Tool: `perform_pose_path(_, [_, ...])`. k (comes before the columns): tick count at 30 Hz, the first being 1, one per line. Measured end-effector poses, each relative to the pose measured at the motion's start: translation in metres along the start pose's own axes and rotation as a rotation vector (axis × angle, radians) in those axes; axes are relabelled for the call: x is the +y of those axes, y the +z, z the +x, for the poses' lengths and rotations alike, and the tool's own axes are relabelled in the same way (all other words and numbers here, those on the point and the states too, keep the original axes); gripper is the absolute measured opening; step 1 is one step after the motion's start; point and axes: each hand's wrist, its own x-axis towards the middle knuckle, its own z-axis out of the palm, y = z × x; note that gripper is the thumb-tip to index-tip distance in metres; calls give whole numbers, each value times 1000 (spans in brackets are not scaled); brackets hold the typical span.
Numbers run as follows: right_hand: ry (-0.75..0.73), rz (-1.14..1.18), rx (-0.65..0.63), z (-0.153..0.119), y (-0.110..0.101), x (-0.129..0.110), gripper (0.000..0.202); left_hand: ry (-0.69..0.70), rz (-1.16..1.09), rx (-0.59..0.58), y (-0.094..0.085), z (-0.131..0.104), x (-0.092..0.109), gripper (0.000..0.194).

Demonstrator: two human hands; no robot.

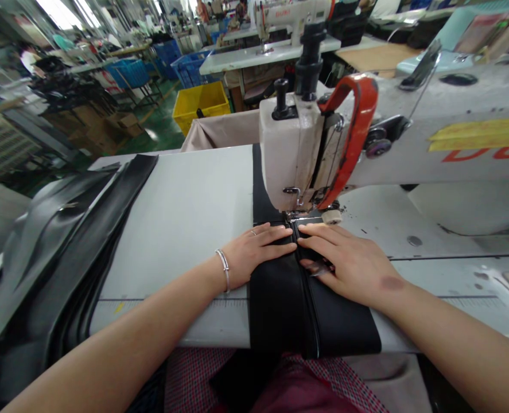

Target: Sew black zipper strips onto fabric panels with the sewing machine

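Note:
My left hand (pixel 254 249) lies flat on the left panel of a black leather-like piece (pixel 275 310), fingers stretched toward its middle seam. On the right panel rests my right hand (pixel 349 258), its fingertips beside the same seam. Tucked under its fingers, near the thumb, is a small pair of metal thread snips (pixel 321 268), partly hidden. Just beyond both hands' fingertips, the presser foot (pixel 291 218) of the white sewing machine (pixel 288 149) stands over the seam. The piece runs on under the machine head and hangs to the table's front edge.
A stack of black strips (pixel 77 229) lies along the left of the white table (pixel 185 195). An orange-red lever guard (pixel 357 126) curves down the machine head. Behind the table are a fabric-lined bin (pixel 224 131), a yellow crate (pixel 202 103) and another sewing machine (pixel 292 14).

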Motion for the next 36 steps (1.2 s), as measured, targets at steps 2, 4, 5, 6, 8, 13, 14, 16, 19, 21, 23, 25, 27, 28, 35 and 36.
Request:
perform_pose_path(2, [2, -3, -4, 1, 0, 0, 33, -2, -8, 12, 1, 0, 0, 53])
perform_pose_path(4, [8, -8, -8, 0, 0, -1, 32, -6, -10, 14, 1, 1, 0, 52])
perform_pose_path(5, [11, -11, -8, 0, 0, -2, 32, -10, -8, 13, 0, 1, 1, 52])
perform_pose_path(6, [15, -15, -8, 0, 0, -2, 32, -15, -6, 11, 0, 1, 1, 52])
perform_pose_path(8, [21, -24, -5, -1, 0, -3, 32, -31, -2, 10, 0, 1, 2, 52])
perform_pose_path(13, [10, -25, 3, 0, 0, -4, 32, -47, -8, 7, 0, 1, 2, 52])
perform_pose_path(14, [10, -25, 6, 0, 0, -4, 32, -49, -10, 8, 0, 2, 2, 52])
perform_pose_path(16, [14, -29, 12, 0, 1, -3, 32, -53, -12, 13, 0, 2, 1, 52])
perform_pose_path(19, [18, -36, 17, 0, 2, -3, 32, -57, -4, 19, 1, 3, 0, 52])
perform_pose_path(21, [12, -39, 17, 0, 2, -3, 32, -53, -1, 23, 2, 3, 0, 51])
perform_pose_path(23, [9, -43, 18, 0, 2, -3, 32, -48, -7, 33, 3, 4, 0, 51])
perform_pose_path(25, [9, -46, 17, 0, 1, -3, 32, -44, -15, 50, 4, 4, -1, 51])
perform_pose_path(27, [9, -46, 15, 0, 0, -3, 32, -39, -17, 67, 5, 3, -2, 51])
perform_pose_path(28, [8, -46, 12, 1, 0, -3, 33, -35, -16, 70, 5, 3, -2, 51])
perform_pose_path(35, [15, -44, -26, 6, -1, -1, 38, -47, -5, 56, 2, 8, -6, 52])
perform_pose_path(36, [17, -43, -27, 7, -2, 0, 39, -53, -15, 60, 2, 9, -7, 51])
